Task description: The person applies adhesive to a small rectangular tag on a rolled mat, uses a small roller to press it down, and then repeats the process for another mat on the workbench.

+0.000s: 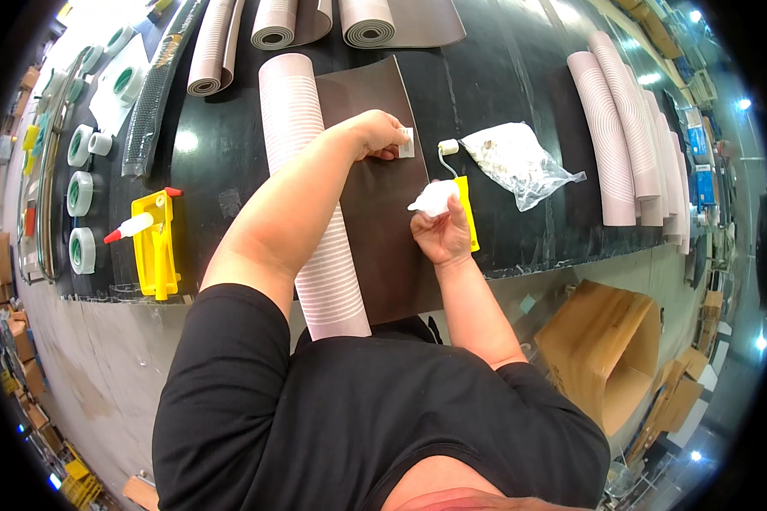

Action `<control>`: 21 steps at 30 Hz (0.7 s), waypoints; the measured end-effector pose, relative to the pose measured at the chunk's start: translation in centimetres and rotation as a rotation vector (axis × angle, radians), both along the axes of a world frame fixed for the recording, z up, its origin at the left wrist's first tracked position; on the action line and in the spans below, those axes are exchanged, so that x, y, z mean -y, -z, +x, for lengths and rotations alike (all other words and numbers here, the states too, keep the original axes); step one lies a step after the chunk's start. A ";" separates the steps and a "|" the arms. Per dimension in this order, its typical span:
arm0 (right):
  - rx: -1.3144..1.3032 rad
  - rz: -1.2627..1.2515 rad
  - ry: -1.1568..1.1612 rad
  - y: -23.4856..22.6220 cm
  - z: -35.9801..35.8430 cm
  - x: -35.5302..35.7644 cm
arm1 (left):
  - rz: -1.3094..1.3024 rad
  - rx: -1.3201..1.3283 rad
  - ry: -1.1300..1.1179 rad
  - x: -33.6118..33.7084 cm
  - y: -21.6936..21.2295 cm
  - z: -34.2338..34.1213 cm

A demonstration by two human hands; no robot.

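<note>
A brown mat (371, 247), pale with white stripes on its outer side, lies partly unrolled in front of me; its rolled part (291, 94) is on the left. My left hand (377, 136) reaches over the roll, its curled fingers at a small white label (407, 143) on the mat's right edge. In my right hand (445, 237) is a crumpled white wad (435, 198), pinched between thumb and fingers; whether it is cloth or plastic I cannot tell. Just right of it lies a small paint roller with a yellow handle (470, 217).
A clear bag with white contents (520, 162) lies beyond the roller. Rolled mats (605, 145) are lined up at right, others (371, 25) at the far edge. At left are a yellow tray (153, 247), a red-tipped bottle (135, 226) and tape rolls (80, 194). A cardboard box (596, 341) stands below the table edge.
</note>
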State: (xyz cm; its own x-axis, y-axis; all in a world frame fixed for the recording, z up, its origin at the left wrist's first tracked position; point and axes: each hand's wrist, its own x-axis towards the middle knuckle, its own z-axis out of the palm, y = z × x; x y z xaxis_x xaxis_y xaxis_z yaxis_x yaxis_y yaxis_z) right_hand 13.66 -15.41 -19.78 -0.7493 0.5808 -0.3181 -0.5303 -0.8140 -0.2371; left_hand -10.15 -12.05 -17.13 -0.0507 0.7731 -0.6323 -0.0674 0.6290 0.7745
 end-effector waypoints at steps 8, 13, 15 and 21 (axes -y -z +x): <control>-0.206 0.000 0.061 -0.7 -1.1 -3.2 | 0.026 -0.123 0.028 -0.4 0.0 0.2; -0.193 -0.032 -0.033 -0.5 -0.3 -4.7 | 0.012 -0.078 0.013 -0.3 0.0 0.3; -0.162 0.008 -0.019 -0.3 -0.6 -4.7 | 0.016 -0.066 0.012 -0.3 0.0 0.2; 0.146 0.340 0.060 0.1 -1.9 -3.8 | 0.004 -0.036 0.007 -0.2 -0.3 0.0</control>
State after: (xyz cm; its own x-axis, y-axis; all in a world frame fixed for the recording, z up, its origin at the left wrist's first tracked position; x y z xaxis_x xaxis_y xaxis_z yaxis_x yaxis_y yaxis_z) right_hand 11.75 -11.65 -19.89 -0.6719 0.7130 -0.2003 -0.5151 -0.6443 -0.5654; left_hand -10.12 -11.86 -16.86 -0.0682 0.7759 -0.6271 -0.0353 0.6263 0.7788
